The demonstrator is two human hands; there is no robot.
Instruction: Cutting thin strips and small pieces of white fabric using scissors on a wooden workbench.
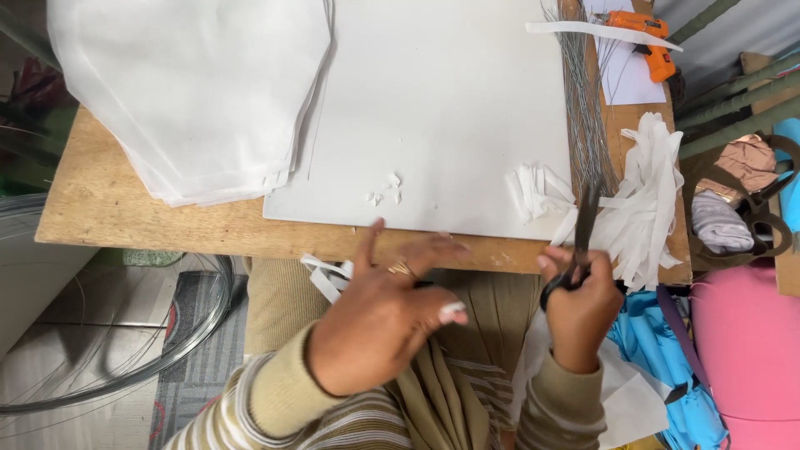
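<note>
My right hand (579, 312) grips black-handled scissors (583, 242) at the table's near edge, blades pointing away over a pile of white paper strips (646, 196). My left hand (387, 312) hovers just below the wooden table's edge (108, 208), fingers spread, a ring on one finger, a small white scrap at a fingertip. A few white strips (325, 275) hang beside that hand. A large white board (442, 108) covers the table's middle, with small white scraps (385, 192) on it.
A stack of white fabric sheets (192, 92) lies at the far left. A bundle of thin metal wires (583, 100) runs along the board's right side. An orange glue gun (646, 37) sits far right. Coiled wire (125, 350) lies on the floor left; coloured cloth piles right.
</note>
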